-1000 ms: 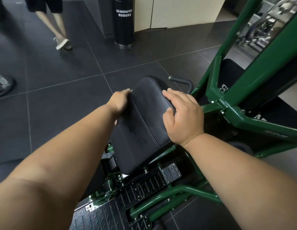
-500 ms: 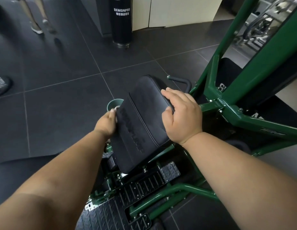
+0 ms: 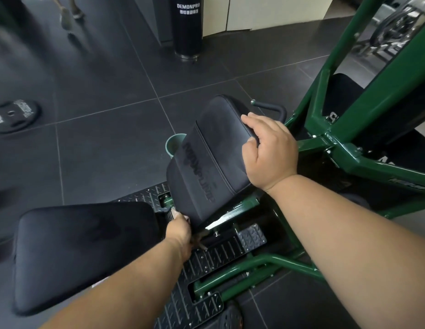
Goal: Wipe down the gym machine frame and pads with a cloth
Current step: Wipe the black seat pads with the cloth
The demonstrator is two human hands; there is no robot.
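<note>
A black tilted pad [image 3: 206,167] with embossed lettering sits on the dark green machine frame [image 3: 363,160]. My right hand [image 3: 269,150] grips the pad's right edge, fingers over the top and thumb on the face. Down at the pad's lower left corner, my left hand [image 3: 179,230] has its fingers curled out of sight. Small pale bits of a cloth [image 3: 200,243] show beside that hand; most of the cloth is hidden. A second flat black pad [image 3: 83,252] lies at lower left.
A black tread footplate [image 3: 206,260] lies under the pad between green tubes. A green cup [image 3: 173,144] stands on the floor behind the pad. Farther off are a black cylinder [image 3: 187,27], a weight plate [image 3: 13,115] and a person's feet [image 3: 69,13].
My left hand slid from the pad's upper left edge down to its lower corner. My right hand kept its grip. The person in the background walked farther away.
</note>
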